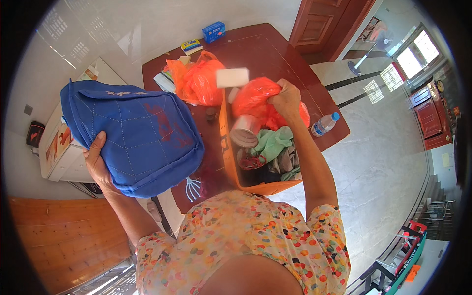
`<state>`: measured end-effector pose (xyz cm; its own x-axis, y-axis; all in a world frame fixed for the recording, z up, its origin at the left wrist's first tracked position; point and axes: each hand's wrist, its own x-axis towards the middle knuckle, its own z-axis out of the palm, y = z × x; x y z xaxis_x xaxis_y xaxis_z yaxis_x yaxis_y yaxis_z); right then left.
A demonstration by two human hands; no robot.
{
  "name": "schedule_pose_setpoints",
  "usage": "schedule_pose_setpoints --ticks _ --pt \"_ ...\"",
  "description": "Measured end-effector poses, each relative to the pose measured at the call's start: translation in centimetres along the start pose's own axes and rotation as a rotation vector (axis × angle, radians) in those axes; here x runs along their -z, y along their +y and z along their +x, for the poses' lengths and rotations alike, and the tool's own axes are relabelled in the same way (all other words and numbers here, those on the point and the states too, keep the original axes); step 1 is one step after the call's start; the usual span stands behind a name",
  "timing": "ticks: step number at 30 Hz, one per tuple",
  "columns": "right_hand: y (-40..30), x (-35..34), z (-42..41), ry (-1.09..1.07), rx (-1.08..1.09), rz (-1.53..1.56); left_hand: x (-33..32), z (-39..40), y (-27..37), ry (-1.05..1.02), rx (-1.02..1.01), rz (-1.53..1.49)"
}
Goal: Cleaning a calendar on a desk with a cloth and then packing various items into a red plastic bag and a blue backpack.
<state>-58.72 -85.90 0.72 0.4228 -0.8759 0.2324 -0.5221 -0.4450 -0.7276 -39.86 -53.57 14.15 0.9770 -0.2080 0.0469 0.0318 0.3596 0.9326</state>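
My left hand (96, 158) grips the side of a blue quilted backpack (136, 129), held up left of the table. The pack has a reddish patch on its front. My right hand (287, 99) pinches a red plastic bag (256, 96) above an orange box (230, 158). A blurred white block (232, 77) shows at the bag's far left. Below the bag, a round, pale container (244, 131) is tilted over the box. Inside lie a green plastic bag (273, 142), a dark red stringy item (252, 161) and crumpled grey-brown material (287, 160).
On the dark red table (258, 48) are another red bag (202, 81), a blue carton (214, 32), a yellow-and-blue packet (191, 47), a water bottle (325, 124) and a head massager (193, 188). A wooden panel (70, 239) stands lower left; a standing fan (368, 55) is far right.
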Motion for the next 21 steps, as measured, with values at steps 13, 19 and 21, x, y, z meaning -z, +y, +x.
schedule_pose_setpoints --ticks 13,19,21 --pt "-1.3 4.7 -1.5 0.136 0.087 0.274 0.9 0.8 -0.8 -0.066 -0.009 -0.011" --pt "-5.3 12.4 -1.4 0.466 0.091 0.489 -1.2 0.5 -1.1 -0.185 -0.010 -0.046" --pt "-6.8 14.7 -2.3 0.507 0.096 0.587 -2.6 -0.2 -0.7 -0.246 0.051 -0.173"
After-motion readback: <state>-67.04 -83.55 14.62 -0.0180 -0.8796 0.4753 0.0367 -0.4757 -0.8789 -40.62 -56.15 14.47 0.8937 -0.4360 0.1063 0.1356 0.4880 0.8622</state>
